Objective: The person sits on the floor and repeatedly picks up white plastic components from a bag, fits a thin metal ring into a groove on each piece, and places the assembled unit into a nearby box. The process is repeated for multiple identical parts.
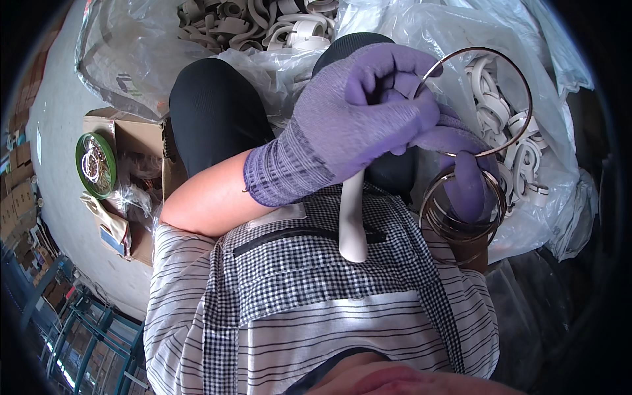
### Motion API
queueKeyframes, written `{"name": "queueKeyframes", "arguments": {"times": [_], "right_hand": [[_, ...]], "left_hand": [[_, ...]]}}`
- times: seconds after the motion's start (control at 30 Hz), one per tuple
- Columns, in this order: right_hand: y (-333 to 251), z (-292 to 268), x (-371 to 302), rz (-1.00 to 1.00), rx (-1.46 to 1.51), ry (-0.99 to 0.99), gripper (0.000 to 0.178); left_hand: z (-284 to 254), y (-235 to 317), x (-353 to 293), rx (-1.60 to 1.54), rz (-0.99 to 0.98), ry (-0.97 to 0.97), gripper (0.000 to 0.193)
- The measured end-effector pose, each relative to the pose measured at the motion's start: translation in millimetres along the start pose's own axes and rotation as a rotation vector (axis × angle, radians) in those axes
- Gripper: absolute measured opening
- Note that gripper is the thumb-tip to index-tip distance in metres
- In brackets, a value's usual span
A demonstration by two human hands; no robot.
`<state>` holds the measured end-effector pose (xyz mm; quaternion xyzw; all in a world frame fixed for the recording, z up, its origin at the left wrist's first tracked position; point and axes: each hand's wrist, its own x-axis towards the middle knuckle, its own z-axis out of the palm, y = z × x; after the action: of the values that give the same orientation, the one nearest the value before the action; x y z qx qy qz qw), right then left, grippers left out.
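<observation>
My left hand (355, 105), in a purple knit glove, pinches the edge of a large thin copper-coloured metal ring (530, 99) between thumb and fingers. To its right is my right hand (469, 187), in the same kind of glove and partly hidden behind the left. Several thin metal rings (461, 239) hang looped around it, and the large ring's lower edge meets its fingers. Below my left hand, a smooth off-white curved piece (353, 224) sticks down in front of my checked apron (296, 276); its upper end is hidden.
Clear plastic bags with several off-white curved parts (303, 33) lie ahead of my knees, and more curved parts (523, 158) lie at the right. On the left stands an open cardboard box (141, 243) with a green round dish (82, 178) of small metal rings.
</observation>
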<state>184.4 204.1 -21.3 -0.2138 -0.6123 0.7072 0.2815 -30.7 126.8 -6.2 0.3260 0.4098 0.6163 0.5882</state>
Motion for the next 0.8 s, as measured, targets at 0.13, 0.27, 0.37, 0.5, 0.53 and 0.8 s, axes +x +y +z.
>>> {"name": "queueKeyframes", "arguments": {"times": [0.13, 0.27, 0.37, 0.5, 0.53, 0.8], "right_hand": [[1, 10, 7, -0.098, -0.018, -0.074, 0.046], [-8, 11, 16, -0.193, -0.153, -0.124, 0.032], [-17, 14, 19, -0.157, -0.257, -0.068, 0.028], [-18, 22, 19, 0.015, -0.14, 0.191, 0.028], [-11, 22, 16, 0.033, -0.072, 0.288, 0.026], [-4, 28, 17, 0.041, -0.553, 0.145, 0.037]], "left_hand": [[-12, 17, 0, 0.249, 0.218, -0.007, 0.027], [-40, 43, 1, 0.719, 0.596, 0.083, 0.024], [-45, 35, -7, 1.256, 0.502, 0.002, 0.028], [-41, 10, 10, 1.333, 0.634, 0.031, 0.037], [-39, 9, 8, 1.381, 0.61, 0.022, 0.035], [-43, 3, 9, 1.337, 0.512, -0.005, 0.033]]}}
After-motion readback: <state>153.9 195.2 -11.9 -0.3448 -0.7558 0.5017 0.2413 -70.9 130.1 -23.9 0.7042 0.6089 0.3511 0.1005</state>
